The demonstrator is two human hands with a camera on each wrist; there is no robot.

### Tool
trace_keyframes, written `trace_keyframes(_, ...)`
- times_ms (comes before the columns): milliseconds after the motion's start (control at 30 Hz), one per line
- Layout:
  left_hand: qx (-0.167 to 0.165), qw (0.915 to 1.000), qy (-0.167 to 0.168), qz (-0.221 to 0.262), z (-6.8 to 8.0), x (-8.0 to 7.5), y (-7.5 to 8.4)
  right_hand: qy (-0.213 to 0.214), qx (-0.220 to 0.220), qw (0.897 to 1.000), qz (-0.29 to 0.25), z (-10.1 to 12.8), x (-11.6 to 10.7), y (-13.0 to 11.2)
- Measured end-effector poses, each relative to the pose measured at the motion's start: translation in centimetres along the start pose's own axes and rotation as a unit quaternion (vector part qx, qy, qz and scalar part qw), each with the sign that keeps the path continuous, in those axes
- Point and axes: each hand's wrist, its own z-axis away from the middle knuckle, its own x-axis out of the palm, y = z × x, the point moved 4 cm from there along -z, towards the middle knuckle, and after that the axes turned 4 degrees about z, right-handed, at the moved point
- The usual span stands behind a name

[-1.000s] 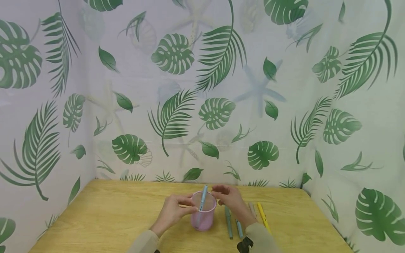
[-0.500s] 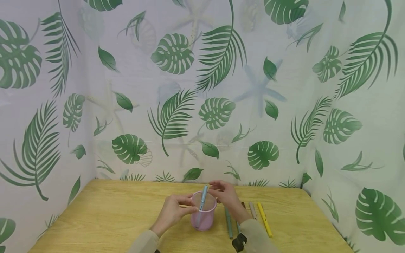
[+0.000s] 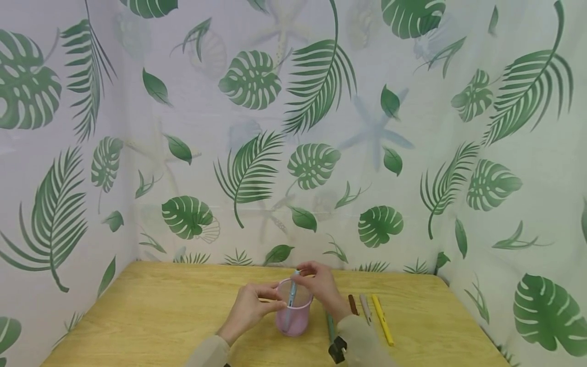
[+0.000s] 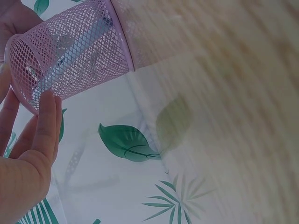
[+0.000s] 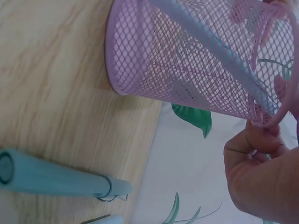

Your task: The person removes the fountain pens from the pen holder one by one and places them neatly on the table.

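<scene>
A pink mesh pen cup (image 3: 293, 323) stands upright on the wooden table, a light blue pen (image 3: 292, 295) leaning inside with its top above the rim. My left hand (image 3: 249, 306) grips the cup's near-left rim between thumb and fingers. From the other side my right hand (image 3: 319, 288) reaches over the rim, thumb and forefinger closed around the pen's top end. The mesh in the left wrist view lets the slanted pen (image 4: 74, 51) show through, with left fingertips (image 4: 48, 100) against the rim. Curled right fingers (image 5: 261, 140) sit at the rim in the right wrist view.
Right of the cup lie a teal pen (image 5: 56, 179), partly covered by the right arm, a dark red pen (image 3: 352, 304), a grey pen (image 3: 366, 308) and a yellow pen (image 3: 382, 321). A leaf-printed curtain (image 3: 321, 239) rises behind the table's (image 3: 183, 306) back edge.
My right hand has moved left across the cup's rim and taken the light blue pen's top. The left hand and cup stay put. More of the dark red pen now shows.
</scene>
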Motion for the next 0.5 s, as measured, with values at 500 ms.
trace_keyframes(500, 0.002, 1.0000, -0.002, -0.003, 0.04, -0.02, 0.15, 0.008, -0.012, 1.000, -0.016, 0.25, 0.17, 0.17)
